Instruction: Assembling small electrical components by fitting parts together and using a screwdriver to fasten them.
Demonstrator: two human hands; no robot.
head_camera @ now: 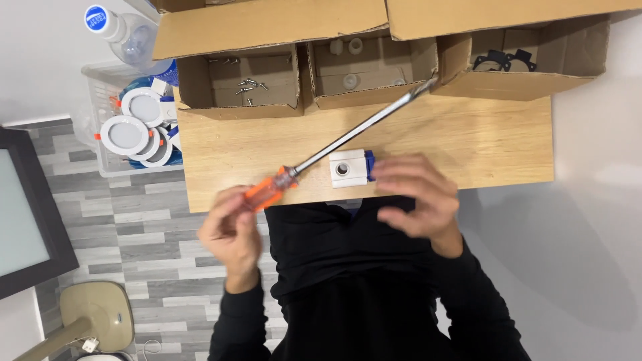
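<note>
An orange-handled screwdriver (267, 190) is gripped by the left hand (231, 230); a white block (349, 168) is held by the right hand (418, 197) over the table (468, 140), screws (249, 85) still boxed.

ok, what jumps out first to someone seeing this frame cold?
The long screwdriver: its orange handle sits in the left hand at the desk's near edge, and the shaft slants up toward the open cardboard boxes at the back. Next, the white block with blue end, held by the right hand at the wooden desk edge.
</note>
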